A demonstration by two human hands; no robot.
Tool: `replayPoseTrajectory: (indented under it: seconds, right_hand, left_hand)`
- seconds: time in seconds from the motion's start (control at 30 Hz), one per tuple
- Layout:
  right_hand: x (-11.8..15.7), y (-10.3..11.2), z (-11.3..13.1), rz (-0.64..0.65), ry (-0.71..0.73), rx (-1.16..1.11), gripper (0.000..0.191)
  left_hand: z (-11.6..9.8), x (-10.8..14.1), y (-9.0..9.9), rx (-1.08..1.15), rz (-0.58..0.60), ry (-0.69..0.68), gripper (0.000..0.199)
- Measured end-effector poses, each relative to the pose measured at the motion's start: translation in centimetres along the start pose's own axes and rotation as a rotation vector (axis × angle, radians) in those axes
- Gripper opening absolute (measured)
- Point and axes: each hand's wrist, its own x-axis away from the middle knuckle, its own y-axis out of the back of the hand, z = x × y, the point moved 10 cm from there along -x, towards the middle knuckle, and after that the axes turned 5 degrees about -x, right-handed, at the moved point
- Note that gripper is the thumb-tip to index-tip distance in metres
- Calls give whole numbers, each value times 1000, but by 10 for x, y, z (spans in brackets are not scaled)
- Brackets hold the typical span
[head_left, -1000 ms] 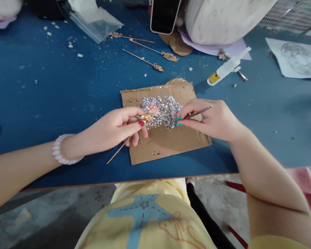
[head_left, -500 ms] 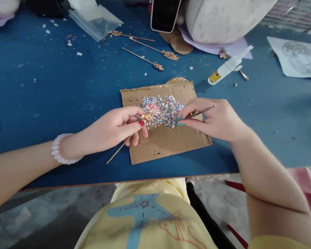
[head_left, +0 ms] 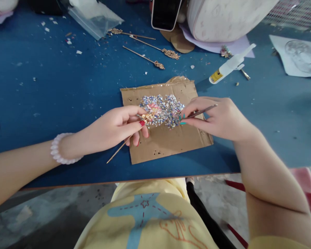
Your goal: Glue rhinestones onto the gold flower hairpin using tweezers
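Note:
Pinched in my left hand (head_left: 111,128) is a gold hairpin (head_left: 146,118); its ornate head shows at the fingertips and its thin stick points down-left past my fingers. A pinkish flower shape (head_left: 154,108) shows just beyond that head; whether it is fixed to the hairpin I cannot tell. My right hand (head_left: 220,117) is closed on slim metal tweezers (head_left: 203,111), whose tips are hidden by the fingers at the right edge of a spread of small blue, white and silver beads (head_left: 172,103). Those beads lie on a piece of cardboard (head_left: 166,145) beneath both hands.
Three more gold hairpins (head_left: 171,53) lie beyond the cardboard. To the right rear are a glue bottle (head_left: 221,72) and a printed sheet (head_left: 290,65). A phone (head_left: 165,15), a pale bag (head_left: 223,20) and a plastic bag (head_left: 95,20) line the back of the blue table (head_left: 54,86).
My right hand and the tweezers have shifted very slightly right. My left hand keeps its hold on the hairpin, almost unmoved. The view has tilted a little.

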Motion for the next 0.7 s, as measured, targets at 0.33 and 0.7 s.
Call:
replayPoseTrajectory:
  seconds: [0.33, 0.7]
  right_hand:
    - [0, 2, 2, -11, 14, -3, 8]
    - [-2, -3, 3, -12, 22, -49, 8]
  left_hand:
    - [1, 0, 1, -31, 5, -1, 10]
    - [2, 0, 0, -31, 11, 4, 9]
